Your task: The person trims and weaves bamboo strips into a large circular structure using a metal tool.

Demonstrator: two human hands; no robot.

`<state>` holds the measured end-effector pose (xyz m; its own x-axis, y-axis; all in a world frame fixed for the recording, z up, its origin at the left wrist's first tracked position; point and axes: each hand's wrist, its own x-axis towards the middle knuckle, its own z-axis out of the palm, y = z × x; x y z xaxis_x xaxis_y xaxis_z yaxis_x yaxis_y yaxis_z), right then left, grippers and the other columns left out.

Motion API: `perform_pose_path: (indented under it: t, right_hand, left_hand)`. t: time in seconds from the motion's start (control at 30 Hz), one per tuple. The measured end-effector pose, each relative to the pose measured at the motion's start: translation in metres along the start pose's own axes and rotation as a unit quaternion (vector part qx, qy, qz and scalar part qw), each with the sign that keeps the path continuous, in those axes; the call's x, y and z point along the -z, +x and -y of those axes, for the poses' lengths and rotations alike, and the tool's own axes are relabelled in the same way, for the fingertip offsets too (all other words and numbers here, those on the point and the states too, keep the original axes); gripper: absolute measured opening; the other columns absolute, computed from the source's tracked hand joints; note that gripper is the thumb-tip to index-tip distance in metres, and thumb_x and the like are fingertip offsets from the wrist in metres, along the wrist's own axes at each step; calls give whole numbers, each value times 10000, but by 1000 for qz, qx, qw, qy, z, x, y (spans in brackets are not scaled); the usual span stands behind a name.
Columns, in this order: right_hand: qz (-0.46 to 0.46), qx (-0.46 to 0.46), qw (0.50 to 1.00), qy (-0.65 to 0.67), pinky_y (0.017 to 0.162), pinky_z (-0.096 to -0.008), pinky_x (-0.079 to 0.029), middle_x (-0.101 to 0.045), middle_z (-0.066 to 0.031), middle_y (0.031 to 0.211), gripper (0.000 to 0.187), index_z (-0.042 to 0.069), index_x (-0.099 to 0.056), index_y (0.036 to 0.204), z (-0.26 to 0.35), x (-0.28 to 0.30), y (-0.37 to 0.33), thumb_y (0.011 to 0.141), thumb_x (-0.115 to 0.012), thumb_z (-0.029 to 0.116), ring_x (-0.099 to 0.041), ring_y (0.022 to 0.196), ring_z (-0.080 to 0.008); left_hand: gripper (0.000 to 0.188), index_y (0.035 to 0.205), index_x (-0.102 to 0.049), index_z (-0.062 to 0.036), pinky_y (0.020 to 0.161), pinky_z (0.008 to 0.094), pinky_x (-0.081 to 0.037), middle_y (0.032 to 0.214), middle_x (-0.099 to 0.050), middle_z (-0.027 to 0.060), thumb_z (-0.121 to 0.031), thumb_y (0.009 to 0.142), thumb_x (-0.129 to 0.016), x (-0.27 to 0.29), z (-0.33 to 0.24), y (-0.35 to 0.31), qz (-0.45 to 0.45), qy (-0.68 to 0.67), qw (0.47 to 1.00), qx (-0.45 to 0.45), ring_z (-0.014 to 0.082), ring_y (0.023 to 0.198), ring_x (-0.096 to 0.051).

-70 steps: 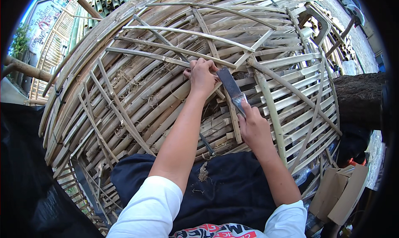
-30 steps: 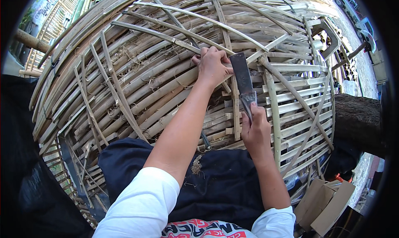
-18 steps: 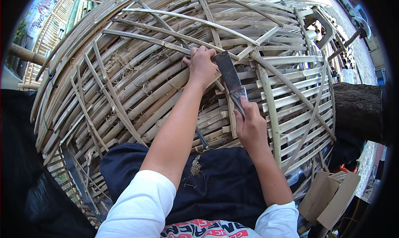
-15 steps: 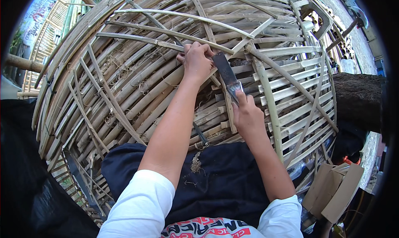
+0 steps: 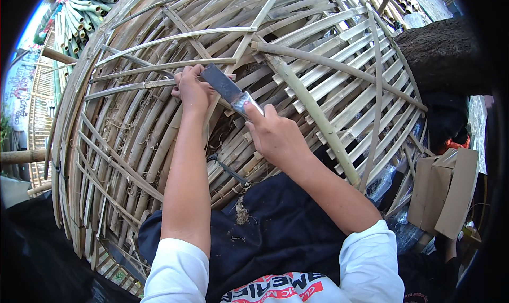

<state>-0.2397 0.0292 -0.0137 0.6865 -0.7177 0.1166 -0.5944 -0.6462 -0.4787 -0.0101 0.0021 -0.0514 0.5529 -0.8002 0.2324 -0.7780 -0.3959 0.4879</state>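
Knife (image 5: 228, 89) gripped in right hand (image 5: 278, 136), blade end (image 5: 212, 75) beside left hand (image 5: 192, 88) holding bamboo strip (image 5: 124, 89), dark gap (image 5: 222, 127) below

1. Below the left hand (image 5: 194, 88) and right hand (image 5: 275, 134), there is room to pass between the forearms (image 5: 185, 181), above the dark cloth (image 5: 291, 223).
2. The knife (image 5: 229, 90) spans the gap between the hands, blocking the way across.
3. Bamboo strips (image 5: 180, 36) cross just beyond the left hand; the held strip (image 5: 130, 87) juts left.
4. A greenish pole (image 5: 316, 118) slants past the right hand's right side.
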Motion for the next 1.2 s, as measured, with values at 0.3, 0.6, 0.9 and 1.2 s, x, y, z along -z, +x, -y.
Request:
perform_pose_path:
  t: [0.3, 0.6, 0.9, 1.2]
  right_hand:
    - [-88, 93, 991, 40, 501, -449, -534, -550, -173, 847, 375, 119, -481, 1287, -7, -5, 1, 956, -630, 213, -654, 609, -356]
    - [10, 6, 1000, -2, 501, -450, -545, -566, -178, 839, 422, 121, -463, 1379, -12, -9, 13, 971, -560, 170, -676, 609, -350]
    - [-39, 20, 999, 25, 490, -458, -532, -548, -169, 822, 406, 117, -476, 1336, -11, -4, 5, 971, -610, 235, -659, 594, -360]
    - [-48, 27, 998, 5, 490, -444, -541, -557, -170, 836, 384, 135, -493, 1321, -17, -12, 4, 960, -607, 201, -660, 586, -354]
  left_hand:
    - [173, 899, -676, -99, 989, 547, -330, 1023, -652, 38, -166, 781, -784, 1, 9, 9, 77, -57, 995, -14, 312, 1083, -563]
    - [434, 940, -687, -102, 890, 600, -356, 988, -671, 77, -369, 686, -916, -7, 21, 7, -38, 39, 997, -53, 322, 1041, -570]
    - [382, 825, -688, -130, 922, 683, -312, 987, -630, -2, -294, 580, -931, -11, 7, 5, -21, -11, 999, -32, 325, 1132, -486]
    - [229, 858, -675, -127, 955, 620, -349, 1030, -623, 35, -211, 742, -853, -13, -2, 1, -15, 12, 1000, -12, 344, 1169, -508]
